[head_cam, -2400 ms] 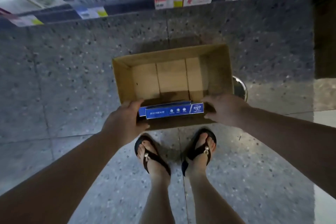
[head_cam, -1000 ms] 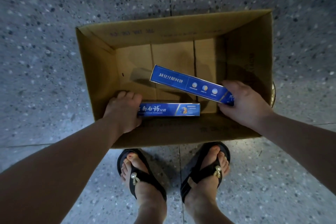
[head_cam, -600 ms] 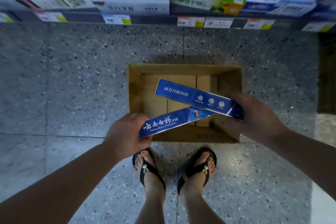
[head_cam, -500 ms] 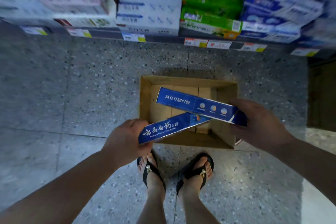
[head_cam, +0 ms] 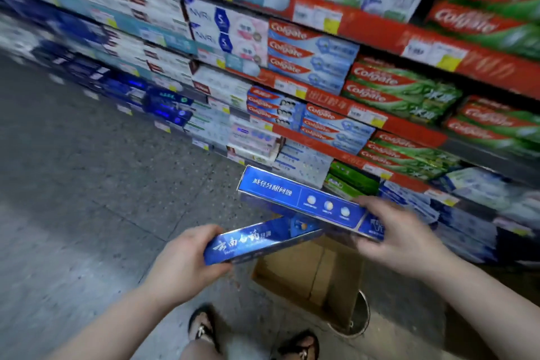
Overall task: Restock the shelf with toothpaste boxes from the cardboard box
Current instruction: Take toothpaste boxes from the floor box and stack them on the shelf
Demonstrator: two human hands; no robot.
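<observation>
Two toothpaste boxes, one per hand

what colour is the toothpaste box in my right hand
Blue, with white lettering and three small round icons. The toothpaste box shows best in the head view.

Cool, dimmish shop light leaves the floor grey. Motion blur smears the shelves, worst at far left and right, and the wide lens bends their lines.
</observation>
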